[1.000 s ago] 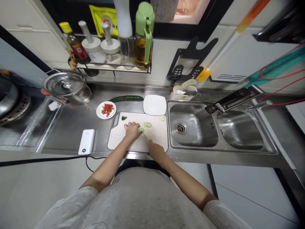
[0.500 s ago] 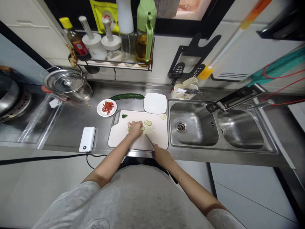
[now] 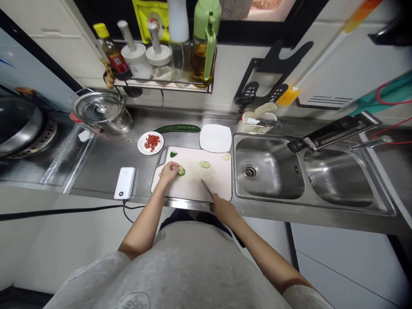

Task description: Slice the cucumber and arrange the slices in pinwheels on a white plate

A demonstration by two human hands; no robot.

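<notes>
My left hand (image 3: 169, 173) is on the left half of the pale cutting board (image 3: 189, 189), fingers closed around a cucumber piece (image 3: 181, 171). Its sliced green-rimmed end shows past my fingertips; the rest is hidden under the hand. In my right hand (image 3: 222, 209) is a knife (image 3: 207, 189), its blade low over the board and pointing up-left, apart from the cucumber. Two overlapping cucumber slices (image 3: 204, 164) lie at mid-board. A dark green cucumber end (image 3: 173, 154) rests at the top left, and a pale slice (image 3: 226, 157) sits in the top right corner.
Behind the board are a whole cucumber (image 3: 178, 128), a white square plate (image 3: 215, 138) and a small plate (image 3: 141, 148) of chopped red pieces. A white power bank (image 3: 125, 183) lies left, a double sink (image 3: 270, 167) right. A lidded steel pot (image 3: 103, 111) stands back left.
My left hand has slid left along the board with the cucumber piece, away from the two loose slices. The knife stays at about the same spot. The camera view has shifted slightly.
</notes>
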